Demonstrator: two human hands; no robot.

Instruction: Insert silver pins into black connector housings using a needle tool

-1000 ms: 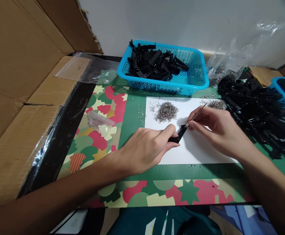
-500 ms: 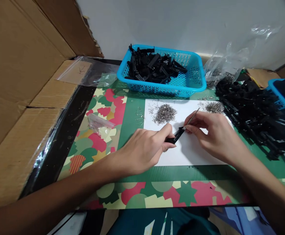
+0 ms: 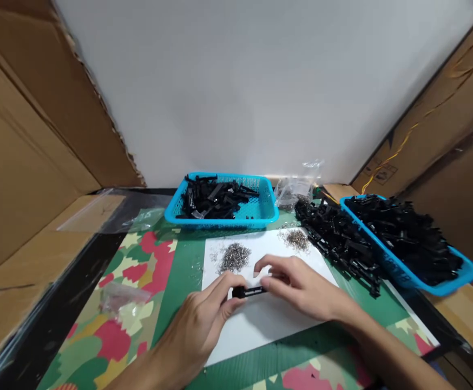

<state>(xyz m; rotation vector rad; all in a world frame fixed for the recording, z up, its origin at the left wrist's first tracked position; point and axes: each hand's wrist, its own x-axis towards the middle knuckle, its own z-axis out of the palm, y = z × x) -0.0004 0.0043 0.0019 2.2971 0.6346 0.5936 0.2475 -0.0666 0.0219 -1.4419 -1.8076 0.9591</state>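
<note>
A slim black plastic part (image 3: 253, 291) lies level between my hands, above the white sheet (image 3: 256, 319). My left hand (image 3: 208, 309) pinches its left end between thumb and fingers. At the other end, my right hand (image 3: 301, 284) has its thumb and curled fingers against the part, with the index finger arched above it. No thin metal tool shows in the right hand now; the palm side is hidden. Just behind the hands is a pile of small metal springs or clips (image 3: 235, 257), and a smaller metal pile (image 3: 296, 239) sits at the sheet's far right corner.
A blue basket (image 3: 273, 208) at the back holds black parts. Loose black parts (image 3: 337, 238) are heaped on the right, beside another full blue basket (image 3: 399, 271). Plastic bags (image 3: 123, 298) lie left and behind. Cardboard walls (image 3: 25, 108) flank the table.
The view has tilted up and shifted right. The black part has turned from slanted to nearly level. The thin metal tool in my right hand is out of sight, and that hand's fingers now meet the part.
</note>
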